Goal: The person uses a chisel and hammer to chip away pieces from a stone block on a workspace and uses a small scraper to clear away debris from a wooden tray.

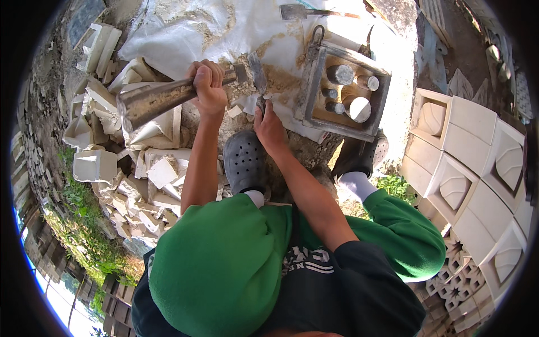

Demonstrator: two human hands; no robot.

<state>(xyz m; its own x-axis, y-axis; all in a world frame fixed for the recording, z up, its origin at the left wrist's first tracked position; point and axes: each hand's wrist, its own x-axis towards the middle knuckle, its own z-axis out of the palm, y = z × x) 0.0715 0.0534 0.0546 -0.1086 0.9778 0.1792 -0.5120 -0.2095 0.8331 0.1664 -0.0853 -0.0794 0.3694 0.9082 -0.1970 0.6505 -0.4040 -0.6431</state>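
Observation:
My left hand (209,87) is closed around the narrow part of a tamper-like tool (157,102). Its thick, cement-stained cylinder points to the left, and a small squared end shows past my fist on the right. My right hand (270,126) grips the dark handle of a small trowel (257,72), index finger stretched along it. The trowel's grey blade points away from me, close beside the tool's squared end; I cannot tell whether they touch. Damp sandy mix (241,89) lies beneath them on a white sheet (174,36).
At right stands a rectangular mould box (309,92) with several round cylinders inside. A flat-bladed tool (293,12) lies beyond it. Broken pale block pieces (163,171) are heaped at left; patterned blocks (471,129) are stacked far right. My grey clog (245,160) stands near my hands.

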